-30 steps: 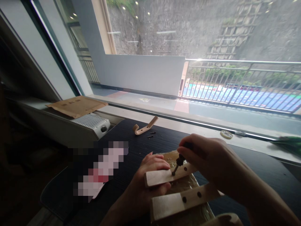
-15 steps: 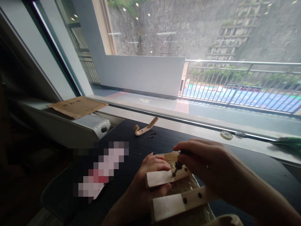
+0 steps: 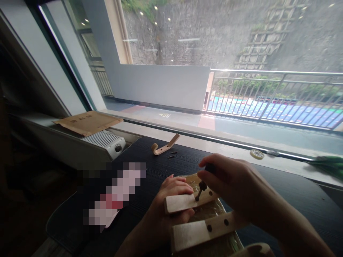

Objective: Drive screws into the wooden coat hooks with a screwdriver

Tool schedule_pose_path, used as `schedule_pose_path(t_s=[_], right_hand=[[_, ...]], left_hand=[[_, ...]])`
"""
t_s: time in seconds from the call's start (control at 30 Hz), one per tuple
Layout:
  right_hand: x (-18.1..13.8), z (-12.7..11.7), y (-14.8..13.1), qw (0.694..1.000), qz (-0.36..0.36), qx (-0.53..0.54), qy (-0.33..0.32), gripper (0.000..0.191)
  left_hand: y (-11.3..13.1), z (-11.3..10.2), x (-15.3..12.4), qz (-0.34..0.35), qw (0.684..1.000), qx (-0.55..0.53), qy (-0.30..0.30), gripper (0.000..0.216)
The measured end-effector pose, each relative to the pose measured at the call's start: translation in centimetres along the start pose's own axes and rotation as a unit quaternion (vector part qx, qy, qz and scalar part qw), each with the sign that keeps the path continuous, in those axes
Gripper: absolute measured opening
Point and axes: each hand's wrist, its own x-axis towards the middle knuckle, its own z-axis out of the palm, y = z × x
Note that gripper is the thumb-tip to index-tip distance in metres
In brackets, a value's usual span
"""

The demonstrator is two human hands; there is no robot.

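My left hand is closed around the near end of a pale wooden hook, fingers on the far side and thumb on the near side. My right hand grips the dark handle of a screwdriver, whose tilted shaft meets a hole in that hook. Beneath lies a block wrapped in shiny yellowish film. A second wooden piece with two dark holes rests across it, nearer to me. At the bottom edge, part of a curved wooden piece shows.
Toward the window, a loose wooden hook and small dark screws lie on the black table. A tape roll sits along the sill. At left are a pixelated pinkish item and a brown envelope on a white heater.
My right hand has turned slightly on the screwdriver, its fingers shifting around the handle. My left hand keeps its hold on the hook.
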Motion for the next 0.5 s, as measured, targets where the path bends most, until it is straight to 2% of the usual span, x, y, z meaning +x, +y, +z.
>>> schedule_pose_path(t_s=[0.23, 0.37, 0.5], right_hand=[[-0.51, -0.92, -0.82, 0.997, -0.056, 0.028, -0.043, 0.020], [-0.12, -0.86, -0.58, 0.998, -0.035, 0.031, -0.051, 0.018], [0.17, -0.41, 0.13, 0.999, -0.011, 0.021, -0.023, 0.018]], left_hand=[[0.09, -0.07, 0.03, 0.007, 1.000, -0.009, -0.004, 0.030], [-0.16, 0.00, -0.04, 0.009, 1.000, -0.002, -0.002, 0.032], [-0.14, -0.02, 0.00, 0.003, 1.000, 0.014, -0.003, 0.034]])
